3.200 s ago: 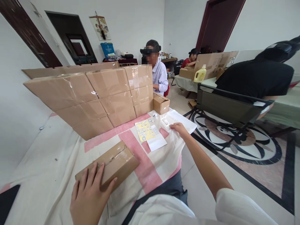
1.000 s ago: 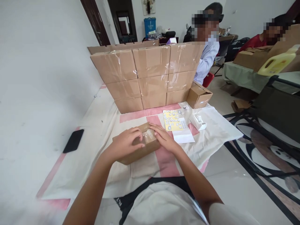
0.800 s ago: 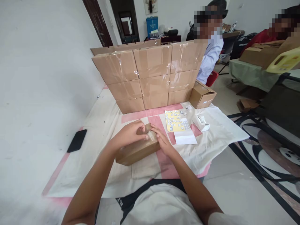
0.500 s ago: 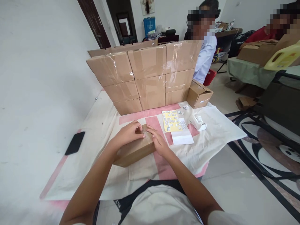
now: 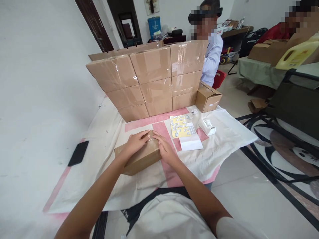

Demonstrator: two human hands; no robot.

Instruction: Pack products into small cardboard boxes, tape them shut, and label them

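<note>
A closed brown cardboard box [image 5: 144, 163] lies at a slant on the cloth in front of me. My left hand [image 5: 136, 142] rests on its top, fingers stretched out toward the far right end. At that same end, my right hand [image 5: 164, 148] presses its extended fingers on the top and edge. Something shiny, like clear tape [image 5: 152, 139], shows between the two hands. Both hands partly cover the box's top. To the right of the hands lie a yellow sheet with small stickers [image 5: 179, 125] and a white paper [image 5: 191, 142].
A white tape dispenser [image 5: 207, 127] and a small carton [image 5: 208, 98] stand at the right. Taped cartons [image 5: 156, 79] form a wall across the back. A black phone [image 5: 78, 153] lies at the left edge. Behind the wall sits a person in a light shirt [image 5: 213, 56].
My left hand has gone from curled fingers, with a gap between thumb and forefinger, to lying flatter on the box. The right hand stays on the box's end. The view has shifted slightly.
</note>
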